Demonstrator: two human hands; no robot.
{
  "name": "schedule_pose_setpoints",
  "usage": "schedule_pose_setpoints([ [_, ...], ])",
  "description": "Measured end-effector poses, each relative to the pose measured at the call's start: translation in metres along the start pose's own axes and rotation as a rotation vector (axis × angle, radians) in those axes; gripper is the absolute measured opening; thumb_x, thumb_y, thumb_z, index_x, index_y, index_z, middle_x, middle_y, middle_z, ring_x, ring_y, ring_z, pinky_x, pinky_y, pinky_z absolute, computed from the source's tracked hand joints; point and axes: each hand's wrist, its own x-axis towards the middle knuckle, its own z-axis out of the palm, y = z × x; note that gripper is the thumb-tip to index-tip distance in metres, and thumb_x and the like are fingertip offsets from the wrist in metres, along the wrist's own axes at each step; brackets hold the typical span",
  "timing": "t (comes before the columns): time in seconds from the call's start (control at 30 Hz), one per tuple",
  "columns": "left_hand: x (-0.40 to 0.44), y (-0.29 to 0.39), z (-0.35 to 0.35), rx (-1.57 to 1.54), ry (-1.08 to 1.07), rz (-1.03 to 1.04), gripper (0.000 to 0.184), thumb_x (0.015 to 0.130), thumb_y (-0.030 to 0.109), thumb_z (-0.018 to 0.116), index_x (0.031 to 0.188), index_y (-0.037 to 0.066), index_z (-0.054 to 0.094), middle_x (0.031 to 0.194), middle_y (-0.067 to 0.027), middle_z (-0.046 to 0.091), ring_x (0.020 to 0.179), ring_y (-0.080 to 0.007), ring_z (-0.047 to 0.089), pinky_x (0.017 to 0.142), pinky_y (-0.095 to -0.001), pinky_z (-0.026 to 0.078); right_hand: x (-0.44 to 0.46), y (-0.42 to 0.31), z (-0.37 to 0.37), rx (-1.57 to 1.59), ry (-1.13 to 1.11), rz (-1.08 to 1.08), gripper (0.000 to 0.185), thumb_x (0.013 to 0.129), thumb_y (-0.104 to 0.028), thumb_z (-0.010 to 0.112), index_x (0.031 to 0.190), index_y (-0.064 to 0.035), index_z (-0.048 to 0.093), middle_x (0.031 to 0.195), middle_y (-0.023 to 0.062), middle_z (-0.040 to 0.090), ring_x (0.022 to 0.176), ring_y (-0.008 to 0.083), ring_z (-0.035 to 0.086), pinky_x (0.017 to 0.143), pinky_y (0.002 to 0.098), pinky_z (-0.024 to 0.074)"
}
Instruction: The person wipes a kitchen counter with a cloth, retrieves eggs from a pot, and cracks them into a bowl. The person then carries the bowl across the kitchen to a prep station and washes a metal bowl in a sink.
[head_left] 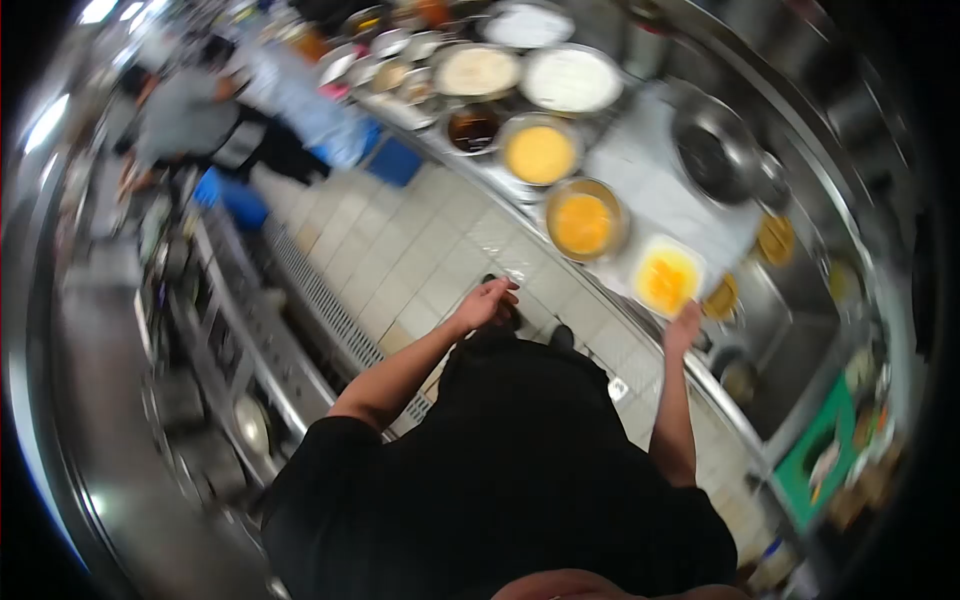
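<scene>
My right hand (685, 326) is at the near corner of a white, squarish container (644, 290), its fingers closed on the rim. Bright yellow-orange food (668, 278), like egg yolk, lies in the container; its exact kind is blurred. Just beyond stands a metal bowl (617, 241) with orange-yellow liquid in it. Over the tiled floor, away from the counter, my left hand (487, 303) hangs in front of my body. Its fingers are loosely bent and apart, and nothing shows in them.
Along the counter stand a bowl of yellow food (540, 154), a bowl of dark liquid (473, 129) and several pale-filled bowls. A large metal pan (715, 145) is at the back. A sink (795, 360) and green cutting board (815, 465) lie right. Another person (190, 115) stands far left.
</scene>
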Motion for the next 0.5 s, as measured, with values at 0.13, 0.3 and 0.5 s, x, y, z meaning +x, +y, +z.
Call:
schedule_pose_setpoints([
  [0.13, -0.036, -0.124, -0.059, -0.041, 0.443, -0.160, 0.064, 0.096, 0.059, 0.036, 0.119, 0.004, 0.060, 0.094, -0.0130, 0.067, 0.065, -0.0199, 0.062, 0.054, -0.0329, 0.051, 0.030, 0.078, 0.011, -0.544, 0.096, -0.424, 0.041, 0.100, -0.023, 0.042, 0.129, 0.0061, 0.048, 0.131, 0.0221, 0.052, 0.125, 0.0317, 0.046, 0.110, 0.0400, 0.0299],
  [0.3, -0.125, -0.252, -0.104, -0.112, 0.784, -0.511, 0.068, 0.093, 0.062, 0.038, 0.114, 0.001, 0.060, 0.093, -0.0140, 0.067, 0.060, -0.0211, 0.060, 0.054, -0.0347, 0.050, 0.041, -0.023, -0.012, -0.006, -0.100, 0.099, 0.051, 0.103, -0.033, 0.036, 0.133, 0.0078, 0.044, 0.130, 0.0236, 0.053, 0.116, 0.0320, 0.052, 0.102, 0.0368, 0.0368],
  [0.5, -0.173, -0.289, -0.087, -0.374, 0.903, -0.554, 0.067, 0.093, 0.063, 0.032, 0.110, 0.003, 0.059, 0.091, -0.0131, 0.066, 0.058, -0.0196, 0.059, 0.053, -0.0370, 0.050, 0.036, -0.064, -0.020, 0.123, -0.146, 0.288, 0.058, 0.102, -0.043, 0.037, 0.131, 0.0068, 0.046, 0.112, 0.0191, 0.059, 0.085, 0.0246, 0.060, 0.069, 0.0332, 0.0495],
])
